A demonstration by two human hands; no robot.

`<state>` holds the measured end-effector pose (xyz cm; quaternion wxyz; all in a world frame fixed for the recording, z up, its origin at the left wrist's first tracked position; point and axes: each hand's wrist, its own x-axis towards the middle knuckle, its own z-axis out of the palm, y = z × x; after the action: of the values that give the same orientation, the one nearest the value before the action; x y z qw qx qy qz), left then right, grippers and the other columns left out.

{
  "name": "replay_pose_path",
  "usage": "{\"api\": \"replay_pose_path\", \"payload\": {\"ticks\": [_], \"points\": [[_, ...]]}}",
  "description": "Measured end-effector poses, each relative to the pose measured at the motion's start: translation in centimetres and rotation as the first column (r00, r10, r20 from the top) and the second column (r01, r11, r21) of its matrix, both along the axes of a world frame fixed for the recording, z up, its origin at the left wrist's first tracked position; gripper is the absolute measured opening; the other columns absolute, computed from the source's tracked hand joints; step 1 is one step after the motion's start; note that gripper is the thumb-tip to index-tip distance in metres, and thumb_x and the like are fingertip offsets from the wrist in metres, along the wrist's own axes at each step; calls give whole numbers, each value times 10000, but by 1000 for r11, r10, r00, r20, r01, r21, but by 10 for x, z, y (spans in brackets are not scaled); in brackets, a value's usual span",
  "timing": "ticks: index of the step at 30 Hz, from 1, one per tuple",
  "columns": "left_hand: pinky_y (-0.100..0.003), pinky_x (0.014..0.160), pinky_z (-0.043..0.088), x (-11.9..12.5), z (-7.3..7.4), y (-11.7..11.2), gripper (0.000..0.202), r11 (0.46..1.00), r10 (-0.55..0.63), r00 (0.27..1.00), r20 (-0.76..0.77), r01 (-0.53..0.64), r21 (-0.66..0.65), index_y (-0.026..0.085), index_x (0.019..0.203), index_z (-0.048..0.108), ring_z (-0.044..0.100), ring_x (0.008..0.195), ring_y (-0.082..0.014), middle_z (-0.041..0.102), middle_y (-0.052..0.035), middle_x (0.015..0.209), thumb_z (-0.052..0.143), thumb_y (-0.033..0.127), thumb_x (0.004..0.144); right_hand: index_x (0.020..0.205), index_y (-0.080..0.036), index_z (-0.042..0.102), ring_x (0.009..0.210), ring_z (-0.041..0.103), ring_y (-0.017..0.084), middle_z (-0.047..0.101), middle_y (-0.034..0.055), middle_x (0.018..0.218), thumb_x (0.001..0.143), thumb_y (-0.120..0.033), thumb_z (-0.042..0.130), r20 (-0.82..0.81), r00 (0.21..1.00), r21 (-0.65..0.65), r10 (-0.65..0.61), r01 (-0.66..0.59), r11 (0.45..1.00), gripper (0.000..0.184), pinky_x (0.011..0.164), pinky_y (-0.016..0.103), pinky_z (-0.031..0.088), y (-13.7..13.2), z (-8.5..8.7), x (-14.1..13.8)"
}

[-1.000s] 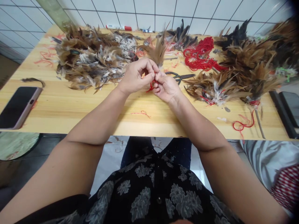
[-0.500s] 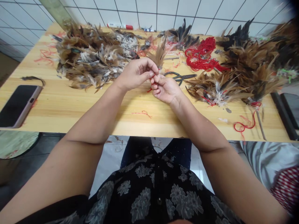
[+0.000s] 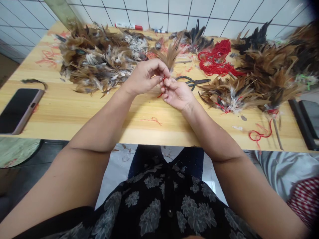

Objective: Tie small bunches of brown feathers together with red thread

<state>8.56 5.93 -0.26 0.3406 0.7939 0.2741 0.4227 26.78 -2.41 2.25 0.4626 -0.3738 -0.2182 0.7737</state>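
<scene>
My left hand (image 3: 147,77) is closed in a pinch, its thumb and forefinger tips at a red string (image 3: 164,79). Against it, my right hand (image 3: 178,94) also pinches the string, fingers curled, with a loose red end showing below them. A small bunch of brown feathers (image 3: 170,54) fans out just beyond the fingertips; its base is hidden behind my hands, so I cannot tell which hand steadies it. Black-handled scissors (image 3: 193,82) lie on the table right behind my right hand.
A big heap of brown and white feathers (image 3: 97,59) covers the back left. Tangled red cord (image 3: 216,59) and feather bunches (image 3: 234,94) lie to the right. A phone (image 3: 18,109) rests at the left edge, a red-capped marker (image 3: 128,26) by the tiled wall.
The red string now shows as a small loop between my fingertips. Both hands stay in nearly the same place; the view has shifted slightly.
</scene>
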Motion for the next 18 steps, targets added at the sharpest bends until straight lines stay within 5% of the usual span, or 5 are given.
{"api": "replay_pose_path", "payload": {"ticks": [18], "points": [[-508, 940, 745, -3, 8, 15, 150, 993, -28, 998, -50, 34, 110, 320, 847, 799, 824, 879, -334, 785, -61, 845, 908, 326, 950, 891, -253, 477, 649, 589, 73, 660, -67, 806, 1229, -128, 654, 16, 998, -13, 55, -55, 998, 401, 567, 149, 443, -1, 2, 3]]}}
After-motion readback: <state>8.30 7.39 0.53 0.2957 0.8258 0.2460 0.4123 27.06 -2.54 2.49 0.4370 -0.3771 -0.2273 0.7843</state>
